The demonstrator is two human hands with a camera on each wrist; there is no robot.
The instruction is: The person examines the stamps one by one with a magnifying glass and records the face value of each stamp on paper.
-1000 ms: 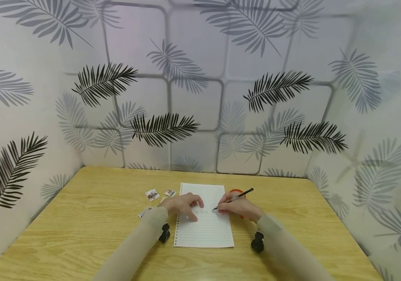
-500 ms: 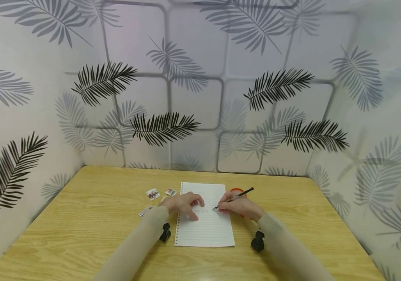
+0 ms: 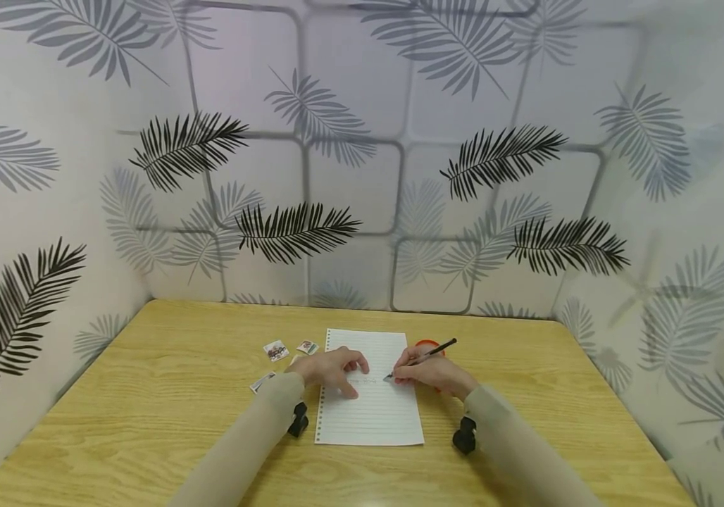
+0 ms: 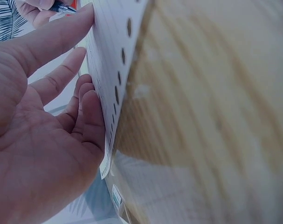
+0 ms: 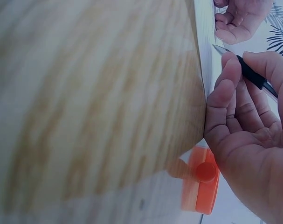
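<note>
A lined, loose-leaf sheet of paper (image 3: 368,422) with punched holes down its left edge lies on the wooden table. My left hand (image 3: 333,370) rests on its left half, thumb and fingers spread and lightly bent, fingertips at the page in the left wrist view. A dark pen (image 3: 443,346) is pinched between the thumb and fingers of my right hand (image 3: 428,370). In the right wrist view the black grip of the pen (image 5: 251,72) shows, its metal tip at the paper's surface. Faint handwriting (image 3: 365,381) runs across the sheet between the hands.
Small printed picture cards lie left of the sheet, including one card (image 3: 276,351) and another card (image 3: 308,346). An orange-red object (image 5: 206,186) with a round knob stands beside my right hand, partly hidden by it in the head view. A patterned wall (image 3: 349,211) bounds the table's back.
The right hand has shifted only slightly with the pen, its tip staying by the line of writing. The left hand keeps its place on the sheet.
</note>
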